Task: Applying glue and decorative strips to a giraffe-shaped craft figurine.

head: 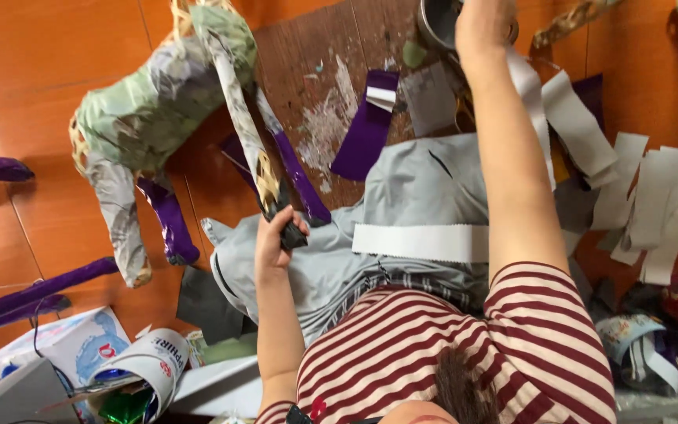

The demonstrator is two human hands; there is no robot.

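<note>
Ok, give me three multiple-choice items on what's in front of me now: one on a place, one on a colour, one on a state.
1. Where is the right hand?
A. on the white paper strip across the lap
B. at the grey metal pot on the far side
C. flat on the orange floor

2. What colour covers the hanging lower leg of the paper-covered animal figure?
A. purple
B. yellow
C. red

3. How is the left hand?
A. open and flat
B. clear of the figure
C. closed around the end of the figure's long paper-wrapped limb

Answers:
1. B, the outstretched arm ends at the pot's rim.
2. A, that leg is wrapped in glossy purple.
3. C, the fingers curl round the limb's dark end.
</note>
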